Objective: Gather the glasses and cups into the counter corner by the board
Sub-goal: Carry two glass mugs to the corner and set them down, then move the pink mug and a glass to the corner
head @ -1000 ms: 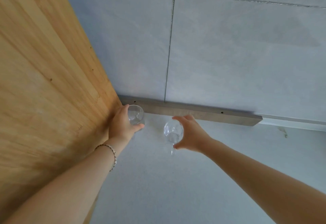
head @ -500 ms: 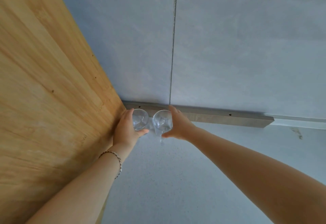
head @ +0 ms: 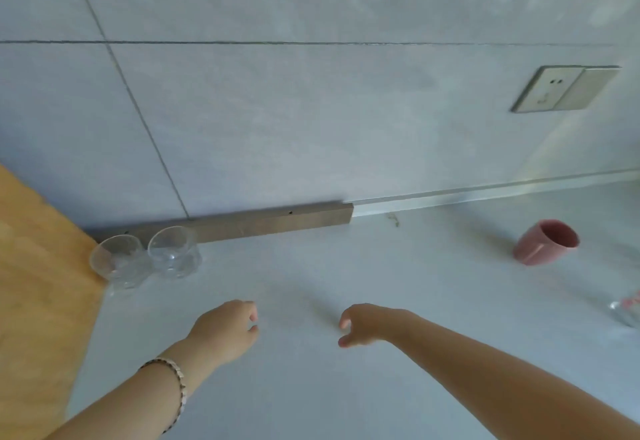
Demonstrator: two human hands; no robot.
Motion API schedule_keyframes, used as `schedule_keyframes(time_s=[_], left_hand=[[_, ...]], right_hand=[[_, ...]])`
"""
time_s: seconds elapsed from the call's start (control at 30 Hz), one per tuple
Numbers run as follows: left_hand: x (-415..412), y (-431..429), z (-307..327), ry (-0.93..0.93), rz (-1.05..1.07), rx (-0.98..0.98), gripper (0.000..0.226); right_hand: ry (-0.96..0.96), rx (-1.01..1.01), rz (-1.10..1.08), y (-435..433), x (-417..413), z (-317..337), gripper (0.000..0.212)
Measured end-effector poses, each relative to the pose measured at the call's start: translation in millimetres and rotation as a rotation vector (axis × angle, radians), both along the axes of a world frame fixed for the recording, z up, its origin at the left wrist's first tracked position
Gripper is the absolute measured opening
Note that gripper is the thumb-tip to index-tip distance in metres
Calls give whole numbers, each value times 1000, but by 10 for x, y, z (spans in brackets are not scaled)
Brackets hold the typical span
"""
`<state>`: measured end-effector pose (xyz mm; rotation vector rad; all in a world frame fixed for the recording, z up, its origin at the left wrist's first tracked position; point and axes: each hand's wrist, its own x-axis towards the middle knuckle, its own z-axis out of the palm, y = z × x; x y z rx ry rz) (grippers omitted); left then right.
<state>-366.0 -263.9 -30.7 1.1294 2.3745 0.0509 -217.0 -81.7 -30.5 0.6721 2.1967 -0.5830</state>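
Two clear glasses stand side by side in the counter corner: the left glass (head: 117, 261) touches the wooden board (head: 41, 266), the right glass (head: 173, 252) sits close beside it. A pink cup (head: 545, 241) stands far right near the wall. Part of another clear glass (head: 628, 311) shows at the right edge. My left hand (head: 227, 330) and my right hand (head: 367, 325) hover over the counter, both empty with fingers loosely curled, well back from the two glasses.
A grey strip (head: 242, 223) runs along the wall base behind the glasses. A wall socket (head: 561, 88) is on the tiled wall at upper right. The pale counter (head: 311, 387) stretches between the corner and the pink cup.
Both hands let go of the two glasses in the corner and pulled back toward me. The view swung right, bringing the pink cup and another glass into sight.
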Motion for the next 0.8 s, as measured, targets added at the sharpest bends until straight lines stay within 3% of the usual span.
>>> schedule_keyframes(time_s=[0.3,0.5,0.67,0.8], left_hand=[[1725,1795,12,-158,-287,-127,3],[2700,2902,-64,-177,-295,-118,2],[3294,3488,-124,-203,-230,-149,11],[3544,3684,-188,-158,-148,-173,6]], right_hand=[[10,50,-318,1345,2179,156,49],[63,49,-389,2382,3442,234,46],[441,181,-533,3233,4049,459,34],[609,299,-580,3721,4252,461,54]])
